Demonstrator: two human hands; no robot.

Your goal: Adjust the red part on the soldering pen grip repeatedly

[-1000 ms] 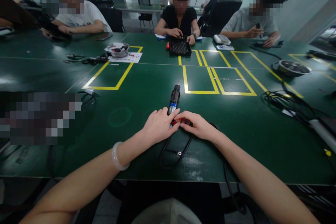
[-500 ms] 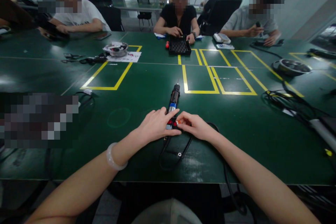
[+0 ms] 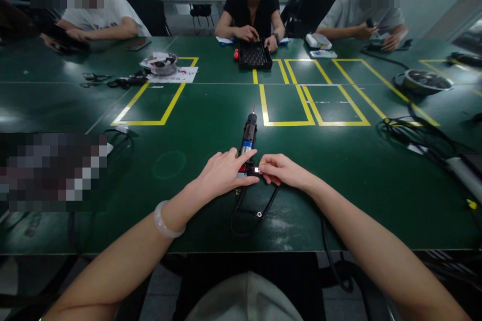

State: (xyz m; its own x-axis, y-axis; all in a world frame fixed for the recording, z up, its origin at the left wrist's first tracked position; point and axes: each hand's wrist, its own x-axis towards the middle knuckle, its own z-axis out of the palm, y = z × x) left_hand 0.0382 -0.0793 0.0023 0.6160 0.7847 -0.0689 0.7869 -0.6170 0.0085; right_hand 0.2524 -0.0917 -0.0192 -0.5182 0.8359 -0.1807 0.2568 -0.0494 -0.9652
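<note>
screwdriver [image 3: 249, 130] under left hand [image 3: 219, 173] — right hand [image 3: 289, 169] at its side

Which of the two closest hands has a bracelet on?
The left hand, the one over the blue-banded tool: a pale bracelet circles its wrist. The right hand has a bare wrist.

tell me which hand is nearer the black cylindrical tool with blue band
Left: the left hand covers part of the black cylindrical tool, forefinger and thumb across it; the right hand is right of it, fingertips at a small bright piece.
</note>
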